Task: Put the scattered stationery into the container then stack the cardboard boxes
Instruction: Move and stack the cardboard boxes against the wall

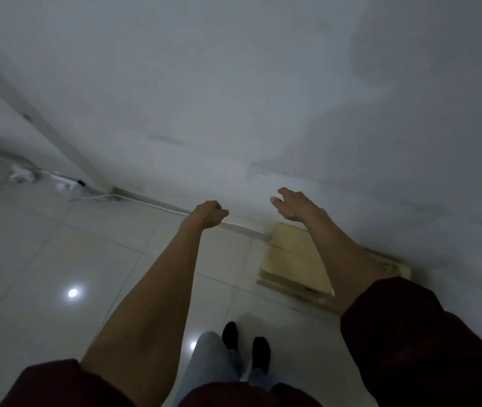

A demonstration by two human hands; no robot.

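Cardboard box, pale tan, lies on floor tiles against the wall.

We wear a dark maroon top of loose, soft-looking fabric. Its left sleeve and right sleeve are bunched into thick rolls near the elbows, and from there both forearms run bare to the left hand and the right hand. The top's hem shows as a dark maroon band. Our trousers are pale blue-grey, like washed denim. Our feet are in plain black footwear; socks or shoes, we cannot tell.
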